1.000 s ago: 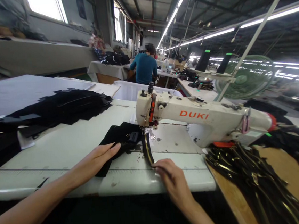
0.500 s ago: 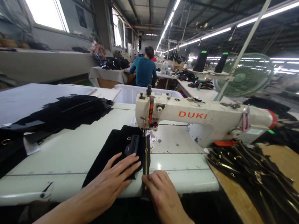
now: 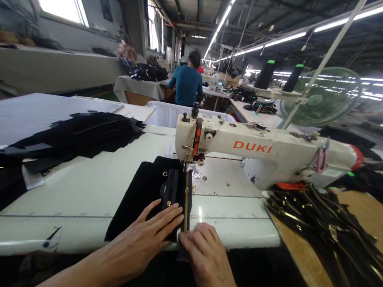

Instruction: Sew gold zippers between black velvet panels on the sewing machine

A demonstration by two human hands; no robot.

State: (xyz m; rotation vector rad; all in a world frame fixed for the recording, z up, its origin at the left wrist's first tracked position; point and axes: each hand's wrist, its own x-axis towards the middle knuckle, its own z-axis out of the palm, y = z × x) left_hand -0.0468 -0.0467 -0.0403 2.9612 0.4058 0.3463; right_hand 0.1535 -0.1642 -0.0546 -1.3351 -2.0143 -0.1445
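Observation:
A black fabric panel (image 3: 132,198) lies on the machine bed, its far edge by the needle. Along its right side runs a black zipper (image 3: 186,204) with gold teeth, its upper end under the presser foot of the white sewing machine (image 3: 218,141). My left hand (image 3: 152,231) rests flat on the panel with fingers stretched, just below a black tab (image 3: 169,185) with a small gold fitting. At the table's front edge, my right hand (image 3: 206,251) pinches the near end of the zipper, its fingertips partly hiding the tape.
Stacked black pieces (image 3: 83,133) lie on the left. A bundle of gold-toothed zippers (image 3: 315,222) sits on a board at the right. Behind the machine stand a white bin (image 3: 158,113), a green fan (image 3: 321,98) and thread cones (image 3: 266,75). A person in blue (image 3: 186,86) sits farther back.
My left hand has slid slightly down the panel, uncovering the gold fitting on the tab. My right hand has shifted a little left with the zipper end. The camera view has tilted slightly.

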